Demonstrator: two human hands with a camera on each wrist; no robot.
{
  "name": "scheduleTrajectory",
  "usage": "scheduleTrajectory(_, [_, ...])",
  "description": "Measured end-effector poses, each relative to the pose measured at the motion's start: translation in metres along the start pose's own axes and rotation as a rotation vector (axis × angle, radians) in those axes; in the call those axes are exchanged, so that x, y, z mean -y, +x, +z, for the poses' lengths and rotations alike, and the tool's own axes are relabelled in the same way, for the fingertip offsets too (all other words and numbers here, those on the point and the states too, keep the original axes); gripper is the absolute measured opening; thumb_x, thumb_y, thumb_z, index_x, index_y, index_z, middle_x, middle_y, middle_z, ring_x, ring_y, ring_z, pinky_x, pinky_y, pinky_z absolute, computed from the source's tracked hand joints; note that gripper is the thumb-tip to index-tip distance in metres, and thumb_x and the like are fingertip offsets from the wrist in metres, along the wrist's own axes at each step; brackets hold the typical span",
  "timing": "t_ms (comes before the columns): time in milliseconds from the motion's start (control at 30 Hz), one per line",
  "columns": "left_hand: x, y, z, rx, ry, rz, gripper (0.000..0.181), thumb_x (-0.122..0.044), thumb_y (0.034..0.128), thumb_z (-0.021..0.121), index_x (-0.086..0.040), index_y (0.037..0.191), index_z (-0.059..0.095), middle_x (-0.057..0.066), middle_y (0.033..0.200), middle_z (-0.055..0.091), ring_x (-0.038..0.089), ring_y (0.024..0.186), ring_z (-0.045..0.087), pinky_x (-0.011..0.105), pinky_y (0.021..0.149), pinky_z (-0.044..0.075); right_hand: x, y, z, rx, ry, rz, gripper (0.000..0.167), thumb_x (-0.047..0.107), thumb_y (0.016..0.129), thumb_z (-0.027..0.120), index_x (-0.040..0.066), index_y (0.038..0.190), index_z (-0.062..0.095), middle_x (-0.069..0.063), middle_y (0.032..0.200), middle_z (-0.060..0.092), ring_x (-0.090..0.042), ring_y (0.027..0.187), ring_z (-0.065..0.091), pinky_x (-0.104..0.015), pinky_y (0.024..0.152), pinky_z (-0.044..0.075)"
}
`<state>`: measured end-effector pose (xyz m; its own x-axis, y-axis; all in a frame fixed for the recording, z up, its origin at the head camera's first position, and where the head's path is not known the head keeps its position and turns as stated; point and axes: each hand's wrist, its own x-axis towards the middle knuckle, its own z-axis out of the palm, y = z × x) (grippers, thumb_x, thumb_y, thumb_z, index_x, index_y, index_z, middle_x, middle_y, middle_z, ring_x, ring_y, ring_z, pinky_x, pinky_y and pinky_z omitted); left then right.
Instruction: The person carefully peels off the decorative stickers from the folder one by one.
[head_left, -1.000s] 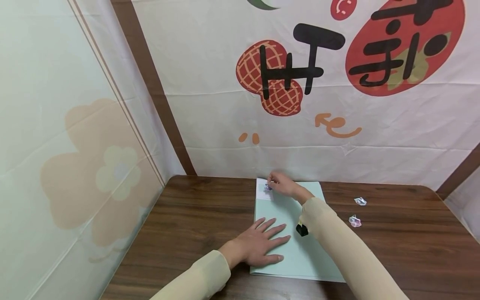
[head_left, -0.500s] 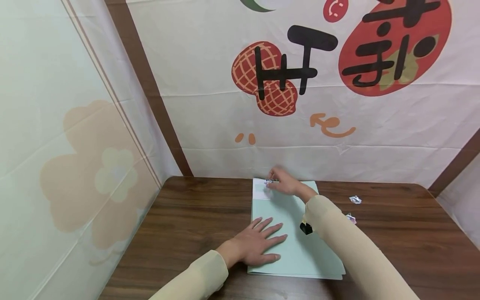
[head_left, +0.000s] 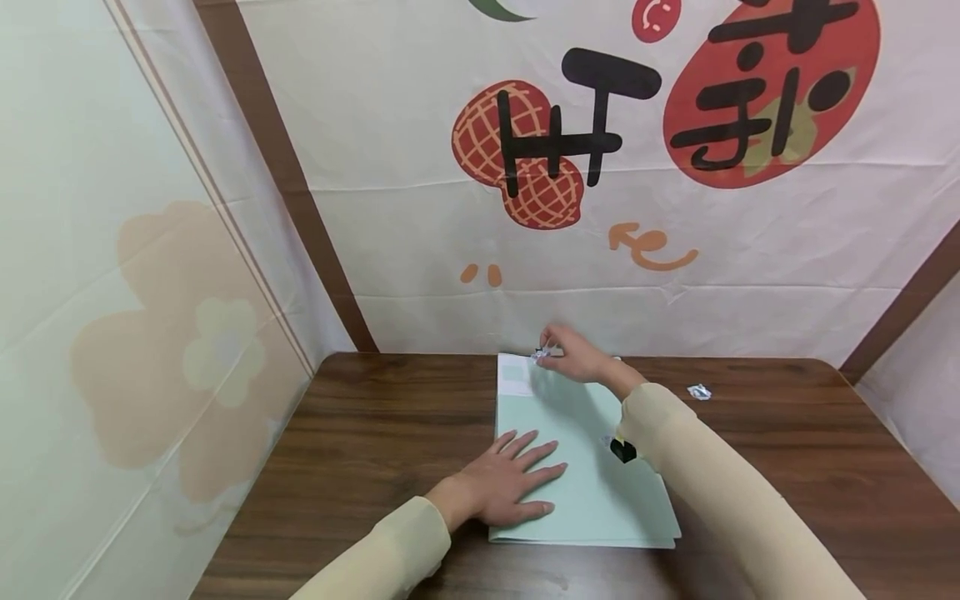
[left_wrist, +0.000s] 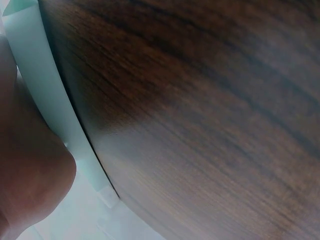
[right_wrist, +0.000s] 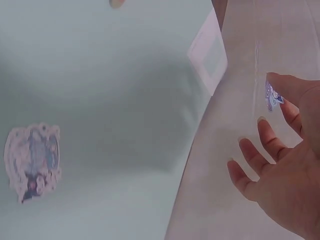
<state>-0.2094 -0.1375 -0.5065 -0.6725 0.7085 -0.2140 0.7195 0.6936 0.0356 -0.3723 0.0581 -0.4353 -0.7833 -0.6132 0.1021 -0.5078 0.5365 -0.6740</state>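
Note:
A pale green folder (head_left: 577, 483) lies on the table, with a white label (head_left: 514, 375) at its far left corner. My left hand (head_left: 498, 483) rests on its near left part, fingers spread and straight. Between thumb and index finger, my right hand (head_left: 577, 354) pinches a small shiny sticker (right_wrist: 273, 97) over the folder's far edge. The other fingers of that hand are apart and slightly bent in the right wrist view. A larger printed sticker (right_wrist: 34, 161) lies on the folder's surface there. The left wrist view shows just part of the left hand (left_wrist: 35, 165) beside the folder's edge.
Another shiny sticker (head_left: 699, 392) lies on the brown wooden table (head_left: 780, 450), right of the folder. A printed cloth (head_left: 405, 208) hangs right behind the table's far edge. A small black object (head_left: 622, 451) shows at the right cuff.
The right hand has lifted the small sticker off the white label and moved slightly up and away from it. The left hand stays on the folder. The view has shifted slightly right.

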Motion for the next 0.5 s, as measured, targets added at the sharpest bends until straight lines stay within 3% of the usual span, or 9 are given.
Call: scheduleTrajectory(500, [0.001,0.001,-0.001,-0.001,-0.005,0.010,0.065,-0.066,0.1052,0.023,-0.039,0.164,0.020,-0.005,0.173,0.009,0.027,0.159,0.004,0.052,0.126,0.007,0.004,-0.028,-0.024,-0.006,-0.003,-0.007,0.023,0.014,0.101,0.065,0.003,0.116,0.051,-0.022,0.129,0.049,-0.043,0.125,0.049,-0.055,0.097,0.050])
